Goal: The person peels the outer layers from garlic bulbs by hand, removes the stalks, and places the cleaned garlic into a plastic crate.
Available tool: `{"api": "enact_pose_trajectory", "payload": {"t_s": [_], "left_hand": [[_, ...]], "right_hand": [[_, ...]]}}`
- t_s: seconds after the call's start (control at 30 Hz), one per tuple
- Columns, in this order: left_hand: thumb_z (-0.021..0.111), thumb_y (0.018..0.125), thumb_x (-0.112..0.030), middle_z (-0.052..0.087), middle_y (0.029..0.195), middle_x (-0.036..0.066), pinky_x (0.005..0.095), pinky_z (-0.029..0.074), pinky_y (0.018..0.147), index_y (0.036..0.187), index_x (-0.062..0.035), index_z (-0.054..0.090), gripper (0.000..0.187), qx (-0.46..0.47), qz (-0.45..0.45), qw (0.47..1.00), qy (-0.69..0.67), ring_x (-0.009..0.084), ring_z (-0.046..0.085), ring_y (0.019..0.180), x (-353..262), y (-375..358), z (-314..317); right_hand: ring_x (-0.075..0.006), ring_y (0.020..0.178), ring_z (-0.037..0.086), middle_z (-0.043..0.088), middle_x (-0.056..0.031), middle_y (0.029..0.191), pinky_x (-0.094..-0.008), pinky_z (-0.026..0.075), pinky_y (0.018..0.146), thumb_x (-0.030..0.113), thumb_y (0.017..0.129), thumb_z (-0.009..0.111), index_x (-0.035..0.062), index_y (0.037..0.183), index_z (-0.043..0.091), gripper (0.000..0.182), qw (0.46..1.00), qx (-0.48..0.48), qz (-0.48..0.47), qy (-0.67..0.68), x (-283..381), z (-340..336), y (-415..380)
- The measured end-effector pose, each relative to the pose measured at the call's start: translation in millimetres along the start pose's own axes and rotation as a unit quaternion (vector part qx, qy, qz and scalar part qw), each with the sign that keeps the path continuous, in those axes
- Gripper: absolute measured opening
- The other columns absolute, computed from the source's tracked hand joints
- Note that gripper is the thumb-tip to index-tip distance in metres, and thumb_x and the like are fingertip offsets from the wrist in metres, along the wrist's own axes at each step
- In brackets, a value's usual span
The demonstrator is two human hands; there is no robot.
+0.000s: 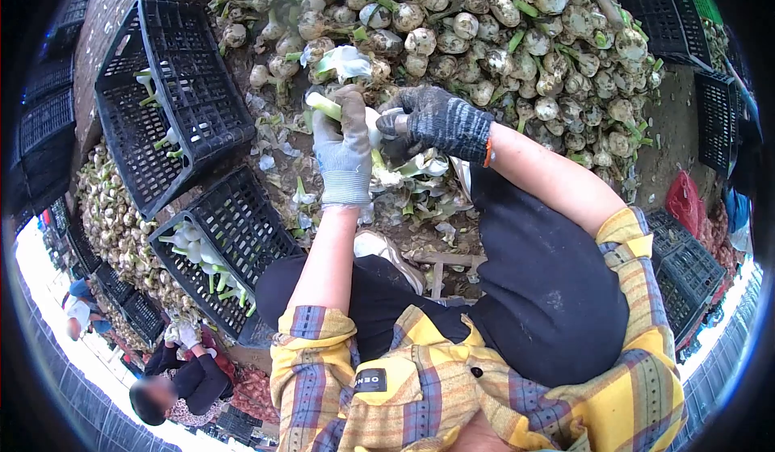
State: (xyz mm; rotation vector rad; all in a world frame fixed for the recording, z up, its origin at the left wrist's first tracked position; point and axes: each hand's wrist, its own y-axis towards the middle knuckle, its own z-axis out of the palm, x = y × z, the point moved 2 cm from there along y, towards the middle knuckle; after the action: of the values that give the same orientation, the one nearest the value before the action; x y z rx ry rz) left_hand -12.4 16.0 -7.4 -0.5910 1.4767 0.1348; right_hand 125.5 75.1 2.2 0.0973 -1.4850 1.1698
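Note:
My left hand (343, 145), in a pale grey glove, is closed around a garlic bulb (374, 127), with its cut green stem (324, 105) sticking out past my fingers at the upper left. My right hand (432, 121), in a dark striped glove, presses thumb and fingers against the bulb's right side. Its inner fingers are partly hidden, so I cannot make out whether a small tool is in them. Loose white peel (343, 63) lies just above my hands, and more leaf scraps (424, 165) lie below them.
A big heap of soil-stained garlic (500, 40) lies ahead. At left stand a black crate (202, 89) with a few bulbs and another crate (250, 218) with several peeled garlic bulbs (194, 246). Another person (182, 383) sits at the lower left. A red bag (684, 202) is at right.

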Motion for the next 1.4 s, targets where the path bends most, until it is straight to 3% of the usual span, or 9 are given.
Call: {"api": "enact_pose_trajectory", "payload": {"t_s": [0.33,0.6,0.67,0.77,0.87,0.93,1.13,1.17,1.4], "left_hand": [[0.052,0.090,-0.025,0.062,0.094,0.008,0.0292,0.052,0.069,0.105,-0.0042,0.054,0.026,-0.059,-0.175,0.964,-0.192,0.0171,0.061,0.083,-9,11,-11],[0.044,0.090,-0.023,0.062,0.101,0.012,0.0315,0.050,0.079,0.108,-0.0033,0.053,0.028,-0.083,-0.210,0.928,-0.295,0.0217,0.060,0.093,-10,10,-12],[0.041,0.090,-0.024,0.061,0.102,0.014,0.0306,0.050,0.080,0.108,-0.0019,0.052,0.030,-0.069,-0.216,0.924,-0.309,0.0221,0.060,0.094,-10,8,-9],[0.039,0.090,-0.027,0.059,0.108,0.020,0.0325,0.050,0.081,0.111,0.0004,0.049,0.036,-0.037,-0.241,0.911,-0.331,0.0247,0.059,0.097,-5,4,-6],[0.037,0.091,-0.029,0.063,0.098,0.018,0.0319,0.051,0.075,0.101,0.0027,0.054,0.037,-0.039,-0.243,0.909,-0.336,0.0244,0.061,0.090,-5,3,-2],[0.032,0.091,-0.032,0.062,0.103,0.017,0.0337,0.050,0.076,0.102,0.0012,0.057,0.043,-0.009,-0.225,0.933,-0.282,0.0252,0.061,0.084,5,2,-5],[0.036,0.086,-0.042,0.064,0.088,0.011,0.0340,0.050,0.058,0.094,-0.0006,0.062,0.049,0.015,-0.265,0.906,-0.329,0.0225,0.059,0.067,-4,9,-26],[0.038,0.083,-0.043,0.062,0.097,0.015,0.0389,0.053,0.070,0.104,0.0015,0.056,0.053,-0.127,-0.277,0.860,-0.409,0.0289,0.061,0.082,-34,13,-30],[0.034,0.084,-0.055,0.041,0.132,0.022,0.0402,0.046,0.088,0.131,0.0043,0.035,0.076,0.109,-0.041,0.785,-0.609,0.0333,0.051,0.112,-81,28,-96]], "right_hand": [[-0.0164,0.068,0.062,0.061,-0.0120,0.084,-0.0298,0.055,0.061,0.011,0.085,0.057,-0.0050,0.103,0.052,0.024,0.977,-0.205,0.042,0.044,-21,-18,15],[-0.0092,0.072,0.058,0.063,-0.0049,0.094,-0.0249,0.051,0.064,0.032,0.092,0.046,0.0052,0.101,0.061,0.032,0.985,-0.011,0.160,0.069,13,0,-2],[-0.0108,0.060,0.060,0.062,-0.0002,0.070,-0.0255,0.047,0.052,0.044,0.089,0.050,0.0041,0.086,0.060,0.042,0.958,-0.093,-0.230,-0.141,-16,2,18],[-0.0126,0.067,0.062,0.063,-0.0041,0.073,-0.0265,0.050,0.059,0.029,0.085,0.061,0.0029,0.089,0.060,0.026,0.995,0.094,-0.012,0.009,-4,11,2],[-0.0089,0.060,0.060,0.062,-0.0025,0.073,-0.0224,0.049,0.052,0.036,0.085,0.058,0.0052,0.094,0.061,0.032,0.859,0.065,-0.371,-0.345,-28,4,20],[-0.0094,0.059,0.060,0.061,-0.0035,0.077,-0.0232,0.049,0.050,0.043,0.086,0.055,0.0049,0.099,0.060,0.041,0.996,0.056,0.036,0.066,-26,3,14],[-0.0264,0.086,0.060,0.060,-0.0142,0.100,-0.0332,0.049,0.076,0.021,0.087,0.050,0.0045,0.106,0.057,0.027,0.907,0.047,-0.309,-0.283,-38,-1,22],[-0.0276,0.086,0.060,0.060,-0.0144,0.101,-0.0342,0.048,0.077,0.021,0.086,0.051,0.0048,0.107,0.057,0.027,0.904,0.024,-0.304,-0.301,-31,-3,18],[-0.0221,0.077,0.062,0.065,-0.0146,0.084,-0.0316,0.048,0.073,0.027,0.083,0.059,0.0023,0.098,0.062,0.029,0.942,-0.250,-0.142,-0.171,-9,-34,20]]}}
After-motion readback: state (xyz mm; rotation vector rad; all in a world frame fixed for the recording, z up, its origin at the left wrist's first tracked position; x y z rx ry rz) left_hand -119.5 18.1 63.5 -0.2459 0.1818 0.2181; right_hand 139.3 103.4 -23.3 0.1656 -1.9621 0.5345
